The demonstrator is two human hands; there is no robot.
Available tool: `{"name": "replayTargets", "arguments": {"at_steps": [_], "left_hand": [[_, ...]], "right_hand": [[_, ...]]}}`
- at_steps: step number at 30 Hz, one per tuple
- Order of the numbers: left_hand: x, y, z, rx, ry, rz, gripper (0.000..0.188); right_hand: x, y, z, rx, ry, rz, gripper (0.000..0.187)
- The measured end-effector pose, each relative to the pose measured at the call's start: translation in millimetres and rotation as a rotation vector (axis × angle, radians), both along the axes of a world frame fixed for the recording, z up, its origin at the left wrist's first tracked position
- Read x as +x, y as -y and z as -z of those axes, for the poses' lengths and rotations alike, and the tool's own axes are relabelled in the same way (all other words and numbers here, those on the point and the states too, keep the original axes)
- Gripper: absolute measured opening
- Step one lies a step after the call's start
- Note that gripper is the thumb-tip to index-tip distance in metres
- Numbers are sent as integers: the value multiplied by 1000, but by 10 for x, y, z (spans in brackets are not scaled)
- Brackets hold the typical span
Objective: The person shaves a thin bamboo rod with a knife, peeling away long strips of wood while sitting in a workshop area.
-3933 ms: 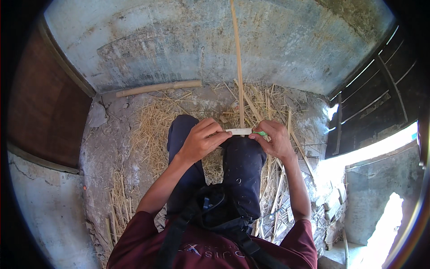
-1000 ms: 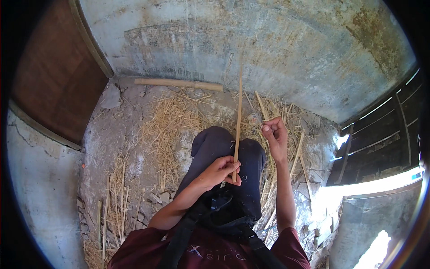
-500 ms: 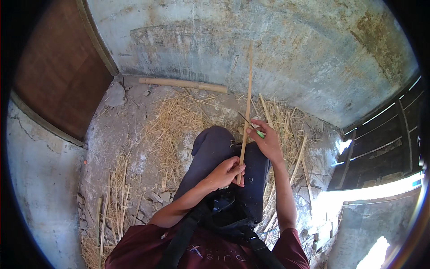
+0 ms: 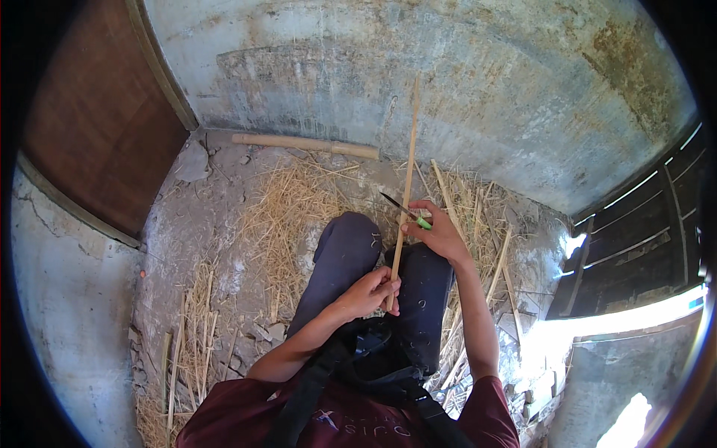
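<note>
A long, thin bamboo strip [image 4: 411,142] slants up and away from my lap toward the far wall. Its near end is pinched in my left hand [image 4: 371,291], close above my thighs. My right hand [image 4: 441,233] is closed around the green handle of a knife [image 4: 393,201], whose dark, pointed blade crosses the strip and points to the upper left. The right fingers lie against the strip too, above my right knee. Small pale shavings cling to my dark trousers.
Heaps of straw-like bamboo shavings [image 4: 287,209] cover the floor around my legs. A bamboo pole [image 4: 306,142] lies along the foot of the far wall [image 4: 314,82]. Loose strips [image 4: 499,261] lie at the right, near a dark slatted panel [image 4: 635,239]. A brown door [image 4: 97,112] stands at the left.
My right hand has turned and come slightly nearer, so the blade shows more fully. My left hand and the strip's near end have shifted a little left and toward me.
</note>
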State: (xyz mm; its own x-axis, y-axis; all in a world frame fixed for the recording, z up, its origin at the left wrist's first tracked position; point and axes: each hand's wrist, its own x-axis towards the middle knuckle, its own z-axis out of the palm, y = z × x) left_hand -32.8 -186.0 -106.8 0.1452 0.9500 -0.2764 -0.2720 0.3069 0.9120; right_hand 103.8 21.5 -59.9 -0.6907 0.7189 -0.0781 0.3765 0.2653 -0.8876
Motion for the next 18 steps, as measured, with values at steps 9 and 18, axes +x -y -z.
{"name": "replayTargets", "arguments": {"at_steps": [9,18], "left_hand": [[-82,-23,150,-188,292,-74,19],[-279,-537,1321,-277,503,-201,20]], "right_hand": [[66,-84,142,-22,58,-113,49],[79,1,-18,-97,-12,-51,45]]}}
